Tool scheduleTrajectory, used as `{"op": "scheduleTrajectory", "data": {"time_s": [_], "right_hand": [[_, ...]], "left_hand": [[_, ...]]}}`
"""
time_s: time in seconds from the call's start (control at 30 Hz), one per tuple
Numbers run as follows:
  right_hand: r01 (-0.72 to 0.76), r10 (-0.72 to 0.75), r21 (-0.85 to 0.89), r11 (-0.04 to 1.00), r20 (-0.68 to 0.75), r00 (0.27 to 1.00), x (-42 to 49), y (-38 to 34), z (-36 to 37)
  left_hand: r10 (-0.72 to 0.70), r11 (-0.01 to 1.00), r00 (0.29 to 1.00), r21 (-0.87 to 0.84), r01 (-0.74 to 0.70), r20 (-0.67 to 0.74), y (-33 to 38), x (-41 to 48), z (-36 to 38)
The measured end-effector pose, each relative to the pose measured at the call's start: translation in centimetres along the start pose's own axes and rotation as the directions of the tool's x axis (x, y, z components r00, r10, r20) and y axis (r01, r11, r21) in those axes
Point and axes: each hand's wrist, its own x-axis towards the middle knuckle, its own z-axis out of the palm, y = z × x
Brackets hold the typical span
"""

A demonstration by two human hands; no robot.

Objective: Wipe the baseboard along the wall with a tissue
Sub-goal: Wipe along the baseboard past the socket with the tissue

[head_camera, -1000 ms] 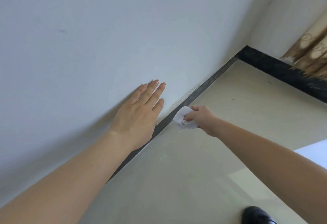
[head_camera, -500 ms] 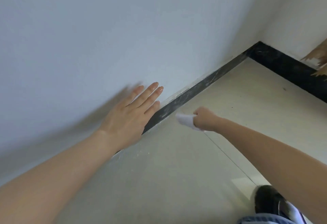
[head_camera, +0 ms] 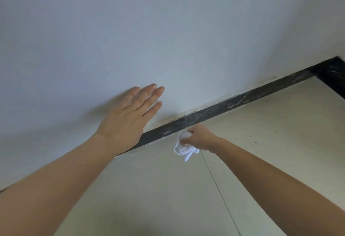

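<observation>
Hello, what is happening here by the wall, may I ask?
A person is cleaning the dark baseboard where the white wall meets the tiled floor. The right hand grips a crumpled white tissue at the foot of the baseboard, near a joint in it. The left hand lies flat and open against the wall, apparently for support. Pale smudges show on the baseboard further toward the corner.

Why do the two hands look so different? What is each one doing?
The left hand is open and flat, fingers stretched out on the white wall; the right hand is curled shut around a white tissue. The left hand holds nothing; the right hand holds the tissue. The left hand sits above the black baseboard; the right hand is down at its lower edge by the floor. Both are bare and reach toward the same wall.
</observation>
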Motion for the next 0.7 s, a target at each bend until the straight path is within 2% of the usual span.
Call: {"op": "scheduleTrajectory", "data": {"time_s": [0.13,0.23,0.4,0.53,0.7], "right_hand": [[-0.067,0.045,0.25,0.966,0.094,0.995,1.8,1.2,3.1],[-0.151,0.123,0.417,0.897,0.093,0.988,3.9,2.3,6.1],[-0.205,0.201,0.796,0.569,0.107,0.974,6.5,1.6,10.4],[-0.158,0.175,0.926,0.344,0.103,0.979,7.1,-0.6,12.8],[-0.092,0.146,0.969,0.23,0.059,0.987,6.7,-1.7,13.6]], "left_hand": [[0.006,1.0,0.999,0.022,-0.005,-0.049,-0.2,0.1,1.1],[0.019,0.998,0.994,0.057,-0.013,-0.105,-0.6,0.2,3.0],[0.051,0.985,0.988,0.168,-0.026,-0.144,-0.6,0.5,4.8],[0.064,0.978,0.985,0.206,-0.03,-0.16,-0.7,0.5,4.8],[0.063,0.975,0.984,0.219,-0.025,-0.169,-0.7,0.7,5.0]]}}
